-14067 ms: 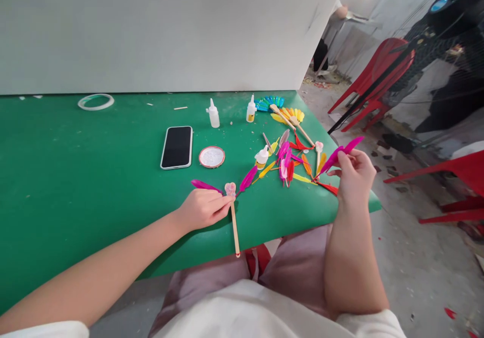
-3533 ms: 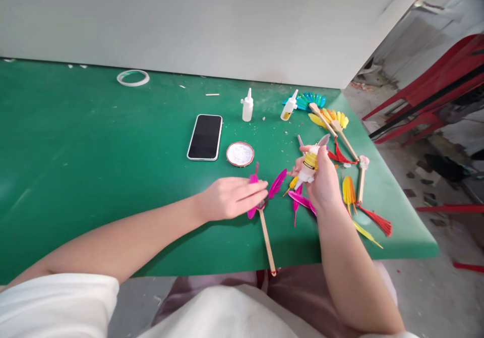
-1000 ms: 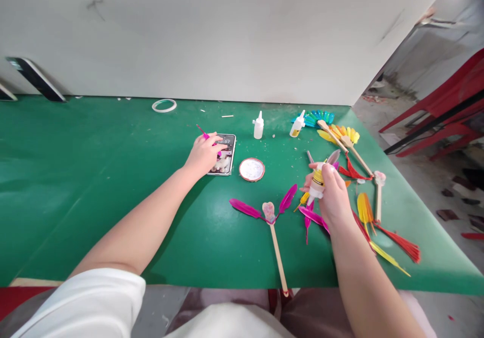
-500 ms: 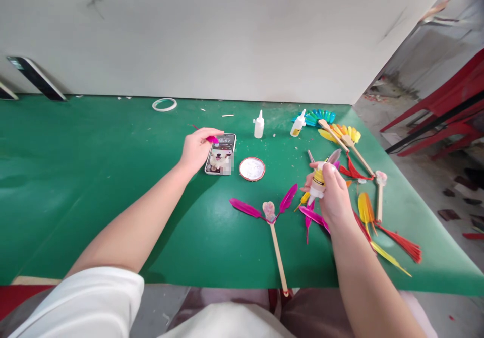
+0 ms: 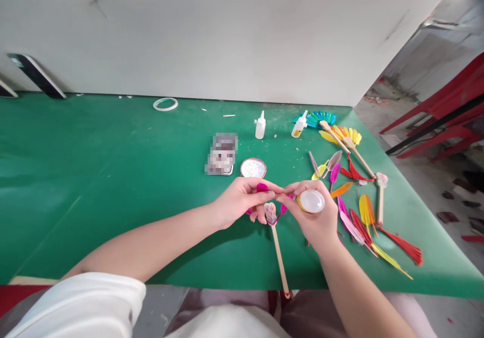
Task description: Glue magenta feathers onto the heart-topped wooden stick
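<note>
My left hand [image 5: 242, 202] pinches a magenta feather [image 5: 261, 187], most of it hidden by my fingers. My right hand [image 5: 319, 222] is wrapped round a small glue bottle [image 5: 311, 202], its pale round base facing me and its nozzle hidden. The fingertips of both hands meet over a wooden stick [image 5: 280, 260] with a heart-shaped head [image 5: 269, 211]. Magenta feathers lie at that head, partly covered by my hands. Just beyond my left hand lies a round white lid [image 5: 253, 168] with a red rim.
Behind are a blurred phone [image 5: 221, 155], two white bottles [image 5: 260, 126] [image 5: 299, 125] and a tape roll [image 5: 165, 104]. At right lie loose feathers [image 5: 350, 224], yellow [image 5: 353, 135] and blue [image 5: 321, 119] feather fans, and a red tassel [image 5: 404, 247]. A pale wall [image 5: 212, 35] borders the green table [image 5: 113, 176].
My left hand has come from beside the phone toward me and right, carrying the magenta feather. My right hand has shifted slightly left, turning the glue bottle base toward me. Both hands now meet.
</note>
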`<state>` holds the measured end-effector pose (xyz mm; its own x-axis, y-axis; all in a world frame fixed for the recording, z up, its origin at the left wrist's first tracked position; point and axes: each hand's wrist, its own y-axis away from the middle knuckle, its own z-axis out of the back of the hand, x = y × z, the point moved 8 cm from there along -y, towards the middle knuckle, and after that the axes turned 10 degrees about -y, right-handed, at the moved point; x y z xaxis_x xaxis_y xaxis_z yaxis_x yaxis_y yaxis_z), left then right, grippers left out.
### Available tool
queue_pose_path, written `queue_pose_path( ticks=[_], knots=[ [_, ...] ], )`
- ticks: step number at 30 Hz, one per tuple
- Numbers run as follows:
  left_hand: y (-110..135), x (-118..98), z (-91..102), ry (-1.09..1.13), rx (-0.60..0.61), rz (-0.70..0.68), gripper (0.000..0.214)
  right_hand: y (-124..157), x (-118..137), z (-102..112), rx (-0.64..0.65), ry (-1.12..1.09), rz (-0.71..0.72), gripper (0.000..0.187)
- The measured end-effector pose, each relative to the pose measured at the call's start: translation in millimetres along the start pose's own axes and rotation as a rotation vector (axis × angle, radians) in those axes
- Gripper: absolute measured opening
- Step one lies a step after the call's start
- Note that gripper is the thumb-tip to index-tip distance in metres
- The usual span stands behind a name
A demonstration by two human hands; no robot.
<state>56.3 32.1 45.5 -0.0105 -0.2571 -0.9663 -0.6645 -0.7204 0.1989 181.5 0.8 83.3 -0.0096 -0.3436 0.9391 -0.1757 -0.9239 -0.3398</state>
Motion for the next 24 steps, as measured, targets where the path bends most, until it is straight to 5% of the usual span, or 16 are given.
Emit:
queue_pose_path(
  ticks=[8, 13, 19, 24],
  knots=[
    [-0.5, -0.8, 1.5, 0.131, 0.030, 0.040, 0.027, -2.0, 4.7, 0.6, -0.042, -0.089, -0.015, 0.024],
    [3.8, -14.4, 3.2, 0.131, 0.089, -0.055, 0.024, -12.6, -9.5, 17.8, -0.108, -0.085, -0.079, 0.026],
    [13.9, -24.9, -4.2, -0.310, 0.141, -0.171, 0.038, -16.3, -22.9, 31.7, -0.163, -0.051, -0.175, 0.026],
    [24.6, -42.8, -12.4, -0.789, 0.122, -0.497, 0.034, -14.3, -28.5, 27.6, -0.118, 0.003, -0.193, 0.024]
  ],
)
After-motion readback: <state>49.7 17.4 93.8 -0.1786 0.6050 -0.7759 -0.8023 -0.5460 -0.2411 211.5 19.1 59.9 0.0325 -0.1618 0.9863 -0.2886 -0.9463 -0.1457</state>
